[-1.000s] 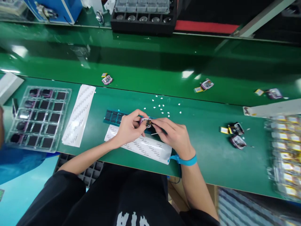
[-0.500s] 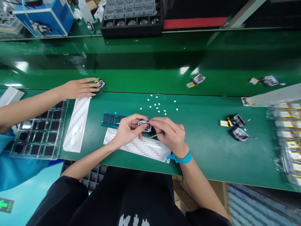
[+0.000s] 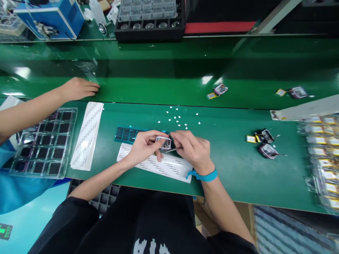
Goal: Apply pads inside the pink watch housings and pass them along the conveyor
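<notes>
My left hand [image 3: 145,146] pinches a small smartwatch case [image 3: 163,142] between thumb and fingers. The case has a pale rim, and its inner electronics face up. My right hand [image 3: 192,148] wears a blue wristband and grips thin metal tweezers [image 3: 173,150], their tip pointing left beside the lower edge of the case. Under both hands lies a white printed adhesive sheet [image 3: 156,169]. A blue strip with dark bars [image 3: 125,134] is partly covered by my left hand. Several small white pieces [image 3: 177,117] are scattered beyond my hands.
At left, a co-worker's hand [image 3: 81,88] is over the green belt [image 3: 148,88], near a clear compartment tray [image 3: 50,141] and more white sheets [image 3: 87,137]. Open cases lie on the belt [image 3: 220,89] and on the bench [image 3: 268,151]. A battery tray [image 3: 323,162] stands at right.
The tweezers have swung further left along the case, showing more of their length. The co-worker's hand has moved left, and the case by its fingers is out of sight. Cases on the belt have shifted left.
</notes>
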`<state>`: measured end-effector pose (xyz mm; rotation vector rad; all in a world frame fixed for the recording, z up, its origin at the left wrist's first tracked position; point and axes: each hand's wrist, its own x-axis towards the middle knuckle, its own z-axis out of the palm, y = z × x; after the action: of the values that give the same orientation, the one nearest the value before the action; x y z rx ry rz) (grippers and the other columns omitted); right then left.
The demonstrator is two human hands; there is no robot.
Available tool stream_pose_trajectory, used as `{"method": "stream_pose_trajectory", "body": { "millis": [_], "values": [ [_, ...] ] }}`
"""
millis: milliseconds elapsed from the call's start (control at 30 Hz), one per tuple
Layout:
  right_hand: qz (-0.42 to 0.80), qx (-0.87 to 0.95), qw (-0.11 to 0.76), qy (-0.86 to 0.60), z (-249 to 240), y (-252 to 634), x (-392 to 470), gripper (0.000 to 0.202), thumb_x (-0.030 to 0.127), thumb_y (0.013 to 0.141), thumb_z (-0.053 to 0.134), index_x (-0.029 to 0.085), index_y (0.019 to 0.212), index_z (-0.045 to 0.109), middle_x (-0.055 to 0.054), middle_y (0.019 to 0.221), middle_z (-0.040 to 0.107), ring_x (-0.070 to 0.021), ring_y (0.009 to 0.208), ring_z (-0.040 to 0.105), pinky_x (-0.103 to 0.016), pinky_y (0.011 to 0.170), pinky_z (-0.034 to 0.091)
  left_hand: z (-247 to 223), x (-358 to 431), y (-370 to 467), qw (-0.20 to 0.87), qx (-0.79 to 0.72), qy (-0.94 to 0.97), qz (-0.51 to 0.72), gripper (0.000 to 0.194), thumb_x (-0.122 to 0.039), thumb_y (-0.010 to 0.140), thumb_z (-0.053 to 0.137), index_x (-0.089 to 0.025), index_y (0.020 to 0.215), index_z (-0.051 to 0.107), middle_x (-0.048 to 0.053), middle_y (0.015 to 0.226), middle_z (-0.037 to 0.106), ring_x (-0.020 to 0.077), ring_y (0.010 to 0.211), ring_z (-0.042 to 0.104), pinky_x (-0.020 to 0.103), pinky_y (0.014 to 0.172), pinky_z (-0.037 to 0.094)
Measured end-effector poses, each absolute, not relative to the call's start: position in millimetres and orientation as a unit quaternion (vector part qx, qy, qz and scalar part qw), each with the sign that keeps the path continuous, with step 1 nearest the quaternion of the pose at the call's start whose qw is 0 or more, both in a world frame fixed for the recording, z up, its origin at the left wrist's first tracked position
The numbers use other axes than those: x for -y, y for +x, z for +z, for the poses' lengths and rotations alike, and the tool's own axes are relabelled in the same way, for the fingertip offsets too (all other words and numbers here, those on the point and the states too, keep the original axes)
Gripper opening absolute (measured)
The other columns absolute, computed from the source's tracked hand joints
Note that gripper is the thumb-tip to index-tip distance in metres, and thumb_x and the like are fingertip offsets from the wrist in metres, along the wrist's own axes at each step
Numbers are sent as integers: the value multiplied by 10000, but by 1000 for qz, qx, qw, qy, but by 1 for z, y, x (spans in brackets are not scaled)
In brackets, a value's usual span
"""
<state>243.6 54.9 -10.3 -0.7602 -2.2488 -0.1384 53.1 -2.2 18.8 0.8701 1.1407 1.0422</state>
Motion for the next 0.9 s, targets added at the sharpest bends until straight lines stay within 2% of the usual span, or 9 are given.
{"method": "stream_pose_trajectory", "body": {
  "millis": [100,167,267,400,500,733,900],
  "values": [
    [-94,798,430,-412,-10,245,-63,259,90,954,607,236,1149,696,-17,866,763,-144,642,693,-269,512,471,19,2,53,627,-502,385,455,266,-395,841,772,-169,956,695,-26,632,687,115,400,654,240,471,589],
    [-86,777,447,-434,-7,248,-68,344,56,965,547,247,1206,702,-44,990,783,-176,784,751,-276,571,521,19,2,53,627,-499,382,461,268,-393,844,773,-173,963,676,-34,625,683,120,406,660,255,496,615],
    [-51,815,432,-382,0,251,-69,481,-13,933,498,264,1282,679,-44,1150,782,-184,933,770,-263,599,547,19,2,53,626,-495,376,470,261,-381,858,755,-175,985,655,-45,632,672,115,411,661,271,541,644],
    [-11,896,356,-265,3,249,-63,447,39,952,597,266,1333,651,-16,1210,774,-133,809,769,-238,542,529,20,1,55,635,-488,370,471,240,-347,862,747,-179,981,622,-62,623,635,103,402,651,259,539,639],
    [0,900,359,-247,-2,249,-60,343,76,980,601,268,1248,696,4,1145,794,-114,707,752,-242,524,531,20,1,55,643,-483,370,464,245,-342,858,749,-185,974,600,-72,627,617,95,393,640,256,534,638],
    [20,895,369,-248,-3,255,-59,344,68,979,592,277,1221,718,-8,1137,796,-140,756,776,-243,562,581,18,2,55,601,-502,396,480,248,-367,886,722,-191,972,570,-52,659,635,99,411,649,227,483,595],
    [11,895,381,-229,0,248,-54,284,80,986,603,224,1210,698,-24,1137,794,-137,760,781,-249,565,586,12,8,63,537,-530,415,510,205,-326,911,680,-183,1028,590,-21,740,685,99,452,676,191,438,527]
  ]
}}
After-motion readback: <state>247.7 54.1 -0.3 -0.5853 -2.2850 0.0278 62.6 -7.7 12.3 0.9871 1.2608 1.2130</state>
